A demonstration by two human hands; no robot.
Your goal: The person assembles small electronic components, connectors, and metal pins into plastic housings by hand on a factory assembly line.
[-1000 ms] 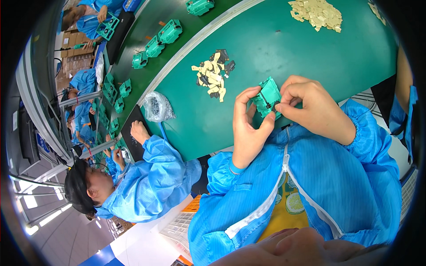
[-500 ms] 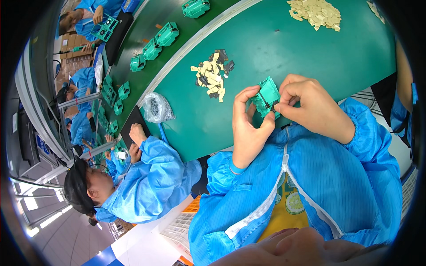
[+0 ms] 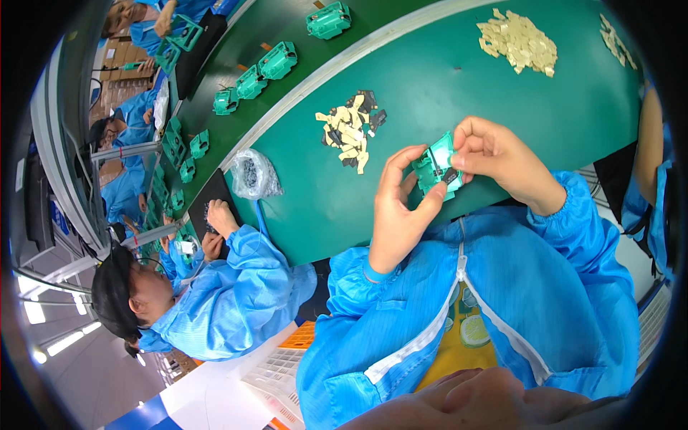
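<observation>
A small green plastic housing [image 3: 424,172] is held above the table by my left hand [image 3: 400,208], fingers behind its left side and thumb at its lower edge. A bright white patch shows on its upper face; I cannot tell whether it is glare or a part. Against its right side, my right hand [image 3: 498,156] is closed in a pinch at a small black part [image 3: 450,176]. Left of my hands lies a mixed pile of cream and black pieces [image 3: 350,132] on the table.
A heap of cream pieces [image 3: 519,43] lies on the green table [image 3: 322,222] at the far right, with a few more beyond. A clear plastic bag [image 3: 256,175] stands by a co-worker [image 3: 215,294] at left. Green housings [image 3: 278,60] line the belt behind a pale rail [image 3: 344,57].
My right hand has shifted slightly from across the housing toward its right edge. The housing has tilted, and the white patch now shows on it. The whole view has also shifted slightly.
</observation>
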